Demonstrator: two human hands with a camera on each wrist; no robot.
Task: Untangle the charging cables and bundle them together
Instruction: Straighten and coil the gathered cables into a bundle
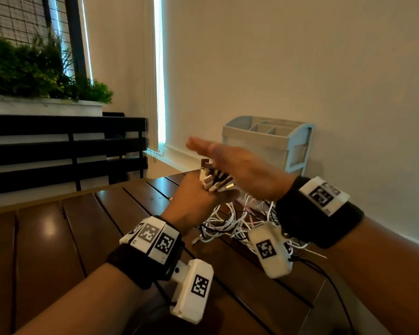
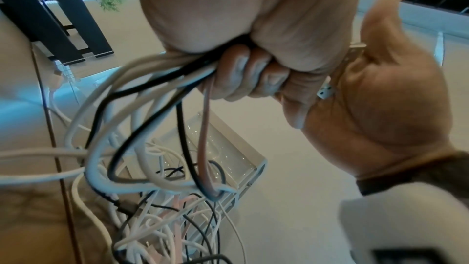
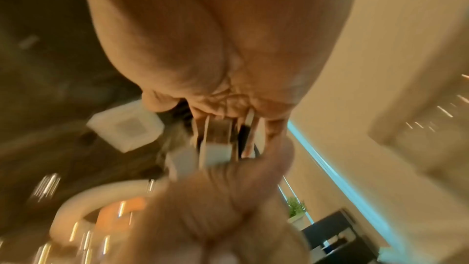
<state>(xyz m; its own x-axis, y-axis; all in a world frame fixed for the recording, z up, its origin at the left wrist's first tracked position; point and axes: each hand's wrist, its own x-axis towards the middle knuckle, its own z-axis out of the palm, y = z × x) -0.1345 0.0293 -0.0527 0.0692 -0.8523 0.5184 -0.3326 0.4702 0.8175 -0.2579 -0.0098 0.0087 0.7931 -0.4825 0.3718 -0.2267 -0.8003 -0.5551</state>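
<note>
Above the wooden table (image 1: 58, 228), left hand (image 1: 194, 199) fingers (image 2: 243, 71) clamped on charging cables (image 2: 152, 91), right hand (image 1: 240, 165) fingers straight, apart

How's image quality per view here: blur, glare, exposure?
Head view: mostly sharp, though the right hand is motion-smeared above the plugs; a window strip blows out cyan-white; a glare spot sits on the table. Left wrist view: the left hand gripping the cables is fairly crisp, edges soft. Right wrist view: heavy motion blur, highlights streaked, little usable detail.
</note>
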